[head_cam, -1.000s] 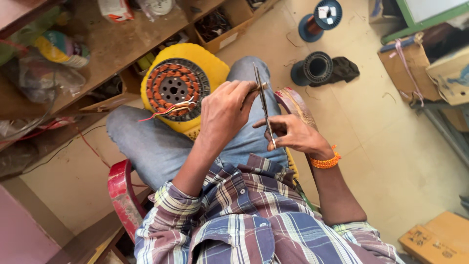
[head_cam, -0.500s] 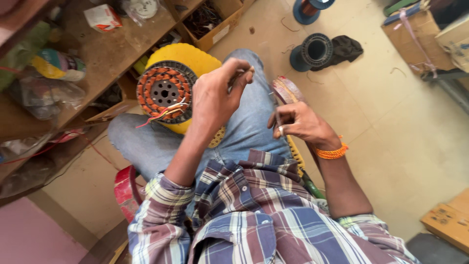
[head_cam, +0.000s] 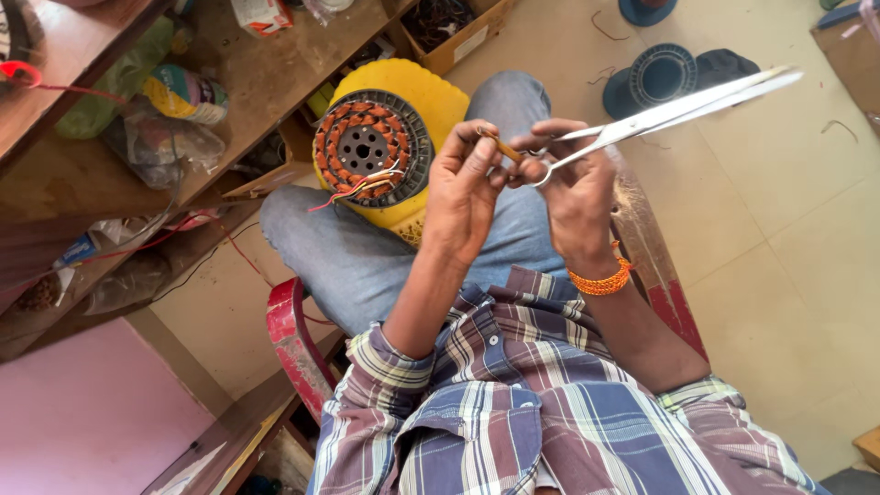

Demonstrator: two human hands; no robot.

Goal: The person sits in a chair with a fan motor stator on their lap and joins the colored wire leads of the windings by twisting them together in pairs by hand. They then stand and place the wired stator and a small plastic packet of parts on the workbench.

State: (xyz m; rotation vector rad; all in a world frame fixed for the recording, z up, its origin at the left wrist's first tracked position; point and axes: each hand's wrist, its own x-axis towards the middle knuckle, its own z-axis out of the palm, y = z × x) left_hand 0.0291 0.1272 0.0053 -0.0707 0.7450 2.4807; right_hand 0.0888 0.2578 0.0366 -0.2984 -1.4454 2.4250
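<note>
Head view, looking down your lap. Wooden shelving (head_cam: 266, 82) runs along your left, and a red stool (head_cam: 291, 335) is under you. The yellow motor housing (head_cam: 431, 96) rests on your left thigh, face up, with its copper-wound stator (head_cam: 371, 147) showing. Thin red and white leads (head_cam: 353, 188) trail off its lower edge, apart from both hands.

The long steel scissors (head_cam: 678, 103) point away to your right with the blades nearly closed. Your right hand (head_cam: 576, 197) grips them at the handle loops, fingers curled tight. Your left hand (head_cam: 463, 188) is drawn into a narrow pinch, thumb and forefinger holding a short brown sleeve piece (head_cam: 504, 148) just at the scissor pivot.

Judged step: preparing or trimming that small piece above your lap, stator set aside for now.

A cut here would call for opening the blades a little, seating the piece squarely between them, and keeping the left fingertips (head_cam: 484, 137) back from the edge. I cannot tell if the piece touches the blades.
</note>
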